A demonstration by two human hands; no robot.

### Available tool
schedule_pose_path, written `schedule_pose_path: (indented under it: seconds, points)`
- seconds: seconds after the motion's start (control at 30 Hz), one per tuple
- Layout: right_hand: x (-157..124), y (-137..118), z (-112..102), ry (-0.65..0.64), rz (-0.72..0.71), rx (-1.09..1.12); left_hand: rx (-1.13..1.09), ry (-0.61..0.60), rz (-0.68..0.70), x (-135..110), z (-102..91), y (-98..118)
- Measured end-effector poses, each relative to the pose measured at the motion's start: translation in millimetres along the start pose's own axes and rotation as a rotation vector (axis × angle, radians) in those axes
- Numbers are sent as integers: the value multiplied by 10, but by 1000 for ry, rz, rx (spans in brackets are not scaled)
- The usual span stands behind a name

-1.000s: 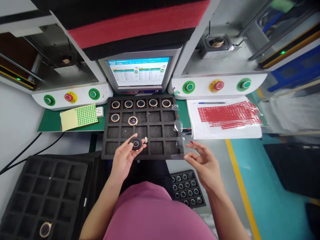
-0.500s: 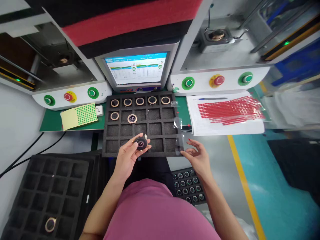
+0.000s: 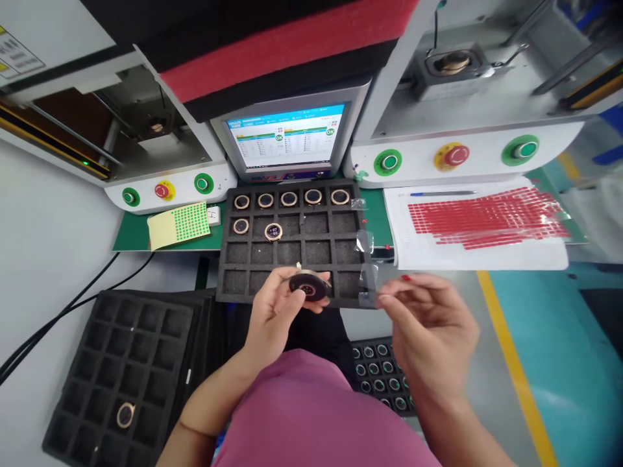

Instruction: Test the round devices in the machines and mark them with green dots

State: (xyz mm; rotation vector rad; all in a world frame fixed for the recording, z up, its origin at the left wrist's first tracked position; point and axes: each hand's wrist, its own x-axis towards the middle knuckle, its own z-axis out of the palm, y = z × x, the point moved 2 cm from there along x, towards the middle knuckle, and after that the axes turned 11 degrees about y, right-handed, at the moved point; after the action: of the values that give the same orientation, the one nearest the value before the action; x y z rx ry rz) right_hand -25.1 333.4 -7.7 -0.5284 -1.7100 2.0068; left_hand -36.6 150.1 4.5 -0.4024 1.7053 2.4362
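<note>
Raised since a moment ago, right hand (image 3: 433, 331) loosely curled, its grip unclear, left hand (image 3: 277, 308) pinching a dark watch (image 3: 314, 285), foam tray (image 3: 316, 251) on green worktop (image 3: 131, 231), monitor (image 3: 292, 148) lit behind.

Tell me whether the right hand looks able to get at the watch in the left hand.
Likely yes: nothing shows between the right hand and the watch, whose dark back is mostly uncovered, though the thumb of the left hand overlaps its edge.
</note>
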Motion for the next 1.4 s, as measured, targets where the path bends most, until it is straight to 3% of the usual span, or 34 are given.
schedule_pose_path:
  seconds: [0.13, 0.37, 0.53, 0.7, 0.83, 0.97, 1.17, 1.4]
  points:
    - [-43, -127, 252, -175, 132, 170, -69, -25, -63, -38, 37, 33]
    - [-64, -98, 271, -206, 179, 221, 24, 11, 7, -24, -12, 40]
    - [-127, -92, 225, -261, 99, 146, -62, -52, -76, -48, 58, 43]
    - [-182, -140, 229, -315, 40, 125, 64, -58, -24, -87, 77, 47]
    - [-205, -184, 264, -332, 5, 98, 143, 5, -39, -81, 80, 13]
    - [-237, -224, 287, -358, -25, 55, 75, 43, -119, -68, 101, -18]
    - [-311, -332, 313, -488, -227, -22, 4, -18, -163, -91, 117, -1]
    - [-248, -265, 391, -385, -2, 37, 55, -130, -41, -199, 176, 38]
